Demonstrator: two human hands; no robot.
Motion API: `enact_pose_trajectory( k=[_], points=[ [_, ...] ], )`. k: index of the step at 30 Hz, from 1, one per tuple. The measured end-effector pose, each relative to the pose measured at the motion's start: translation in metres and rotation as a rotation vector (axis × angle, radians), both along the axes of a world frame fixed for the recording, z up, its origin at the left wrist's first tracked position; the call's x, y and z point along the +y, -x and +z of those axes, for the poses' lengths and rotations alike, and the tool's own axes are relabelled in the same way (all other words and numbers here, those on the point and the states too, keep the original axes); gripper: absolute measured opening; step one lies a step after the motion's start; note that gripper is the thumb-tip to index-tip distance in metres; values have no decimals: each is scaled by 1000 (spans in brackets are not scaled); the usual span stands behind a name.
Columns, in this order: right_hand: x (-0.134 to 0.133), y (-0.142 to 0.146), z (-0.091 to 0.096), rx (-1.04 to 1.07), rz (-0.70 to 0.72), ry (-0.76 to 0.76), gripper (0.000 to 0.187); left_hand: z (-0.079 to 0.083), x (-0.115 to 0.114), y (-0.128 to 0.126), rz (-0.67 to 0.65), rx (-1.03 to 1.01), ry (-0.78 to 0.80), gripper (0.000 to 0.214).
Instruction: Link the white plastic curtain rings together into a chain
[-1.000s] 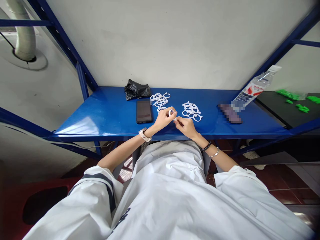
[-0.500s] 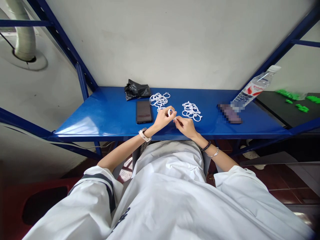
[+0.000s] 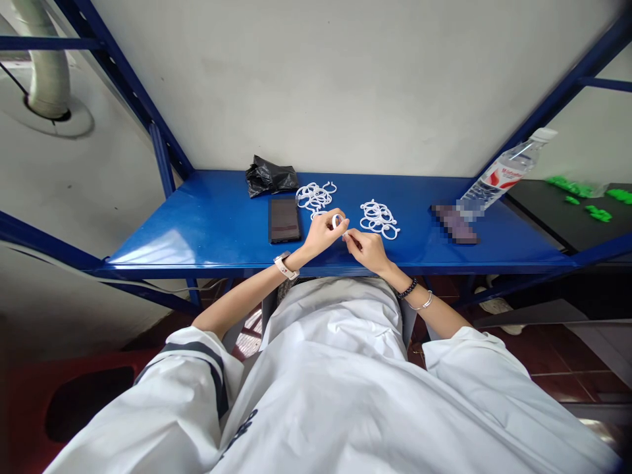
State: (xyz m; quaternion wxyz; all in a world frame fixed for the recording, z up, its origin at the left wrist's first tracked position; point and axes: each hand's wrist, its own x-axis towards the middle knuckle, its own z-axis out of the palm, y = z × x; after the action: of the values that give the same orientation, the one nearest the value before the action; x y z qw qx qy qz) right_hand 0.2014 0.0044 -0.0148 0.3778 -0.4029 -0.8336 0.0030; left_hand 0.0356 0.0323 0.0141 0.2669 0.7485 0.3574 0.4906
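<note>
Small white plastic ring (image 3: 337, 221) at the fingertips
It stands on edge, pinched between the left hand (image 3: 320, 234) and the right hand (image 3: 366, 249), just above the blue metal shelf (image 3: 212, 227).

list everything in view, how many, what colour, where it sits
blue metal shelf: one, blue, against the wall
crumpled black plastic bag: one, black, shelf back
black smartphone: one, black, flat, in front of the bag
left pile of white plastic rings: many, white, right of the bag
right pile of white plastic rings: many, white, beyond the right hand
clear plastic water bottle: one, clear, red-white label, leaning, shelf's right end
small green pieces: several, green, dark surface far right
single white plastic ring: one, white, between both hands
left hand: grips the ring
right hand: pinches the ring's end
</note>
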Motion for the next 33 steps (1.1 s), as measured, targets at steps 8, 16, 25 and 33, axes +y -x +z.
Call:
enact_pose_trajectory(
  k=[8, 16, 25, 33],
  points=[
    [0, 1, 0, 17, -27, -38, 28, -1, 0, -1, -56, 2, 2, 45],
    [-2, 1, 4, 166, -33, 95, 30, -4, 1, -1, -148, -47, 81, 40],
    [0, 1, 8, 405, 33, 267, 37, -6, 0, -2, -174, -65, 65, 52],
    [4, 0, 5, 547, 59, 354, 35, -6, 1, -3, -180, 50, 45, 50]
  ],
)
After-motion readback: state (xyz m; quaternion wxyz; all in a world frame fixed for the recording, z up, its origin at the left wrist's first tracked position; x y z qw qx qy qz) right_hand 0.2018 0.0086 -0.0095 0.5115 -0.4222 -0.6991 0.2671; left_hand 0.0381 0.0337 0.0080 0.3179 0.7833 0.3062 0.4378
